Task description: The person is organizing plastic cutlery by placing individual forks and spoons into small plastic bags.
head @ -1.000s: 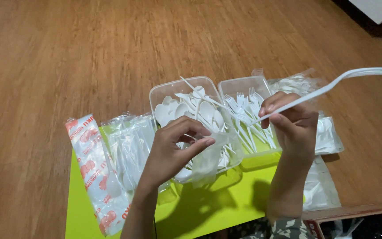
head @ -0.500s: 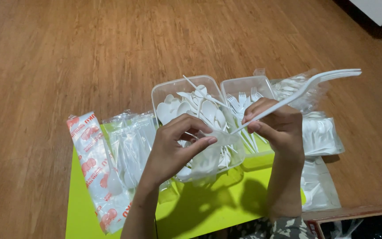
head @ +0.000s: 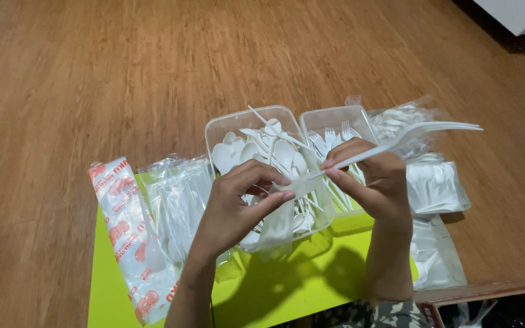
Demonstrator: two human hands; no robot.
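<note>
While both hands work above a lime-green mat (head: 153, 297) on the wooden floor (head: 92, 79), the step in hand appears to be sliding a fork into a clear sleeve.

At far left lies a red-and-white printed packet (head: 124, 225), with a clear bag of white cutlery (head: 177, 197) just beside it. The left hand (head: 238, 203) is closed in a pinch, thumb and fingers gripping the mouth of a small clear plastic sleeve (head: 277, 222) that hangs over the near wall of a clear tub of white plastic spoons (head: 256, 146). Touching that tub on its right stands a second clear tub of white plastic forks (head: 335, 130).

The right hand (head: 372, 179) is closed narrowly on a white plastic fork (head: 396, 141), held slantwise, tines up and to the right, handle end at the sleeve's mouth. Whether that end is already inside cannot be told. Further right lie sealed bags of white cutlery (head: 435, 185).

In my judgement, the next move calls for holding the mouth open and keeping the handle in line with it.
</note>
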